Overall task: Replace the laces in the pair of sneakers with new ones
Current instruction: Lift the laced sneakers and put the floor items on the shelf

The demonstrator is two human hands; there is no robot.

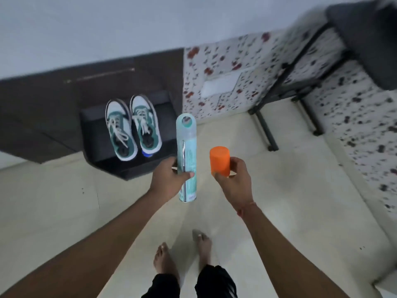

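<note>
On top of a low black box (pixel 101 136) by the wall sit the two sneakers (pixel 132 125), side by side and touching. They are green and white, with pale laces (pixel 118 130) threaded through them. The toes point toward the wall. A small blue thing (pixel 147 154) peeks out under the heel of the right shoe; it is too small to tell what it is.

Nearer, a person stands with both arms held out. The left hand (pixel 169 179) is wrapped around a tall, light green spray can (pixel 186 158), gripping it low down, with the thumb across the front. The can stands up nearly straight, and its top has no cap on it. The right hand (pixel 234 179) pinches an orange cap (pixel 219 161) between fingers and thumb. The cap is near the can but not touching it. Both are between the person and the shoes, so the can hides a bit of the box edge.

Behind the box runs a dark brown panel (pixel 64 100) under a pale wall (pixel 107 24). To the right is a white cloth with red and black spots (pixel 225 78), a white flat thing (pixel 221 84) lying on it, and a black metal frame (pixel 266 130). The floor (pixel 53 201) is cream tile. Two bare feet (pixel 182 259) stand on it.
</note>
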